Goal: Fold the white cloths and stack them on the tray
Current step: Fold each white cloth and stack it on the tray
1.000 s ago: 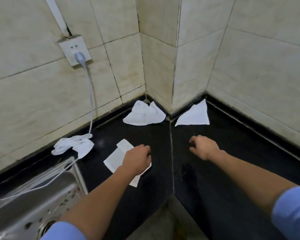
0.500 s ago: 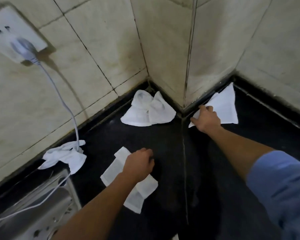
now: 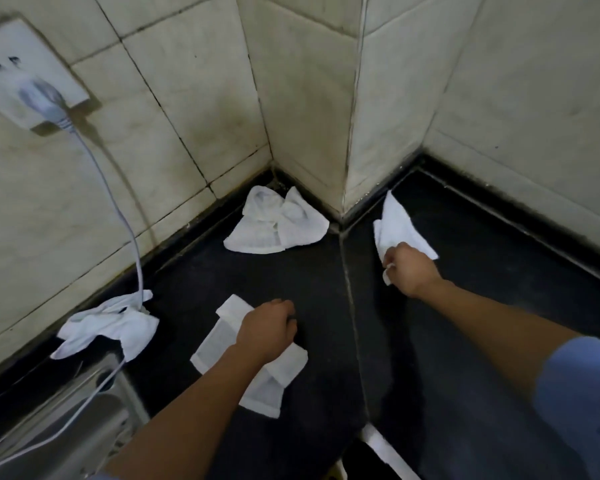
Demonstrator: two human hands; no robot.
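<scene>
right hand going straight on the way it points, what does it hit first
Likely the crumpled cloth in the corner; only bare counter lies between it and the right hand, which grips another cloth. Depth is uncertain.

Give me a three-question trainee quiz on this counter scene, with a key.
1. True or false: the right hand grips the far right cloth.
2. Fill in: the left hand rests on the near cloth, which lies ___ (folded/crumpled).
3. Besides those two, how many more white cloths show on the black counter? A none, B two, C five.
Key: 1 true. 2 folded. 3 B: the corner cloth and the cloth by the cord.
</scene>
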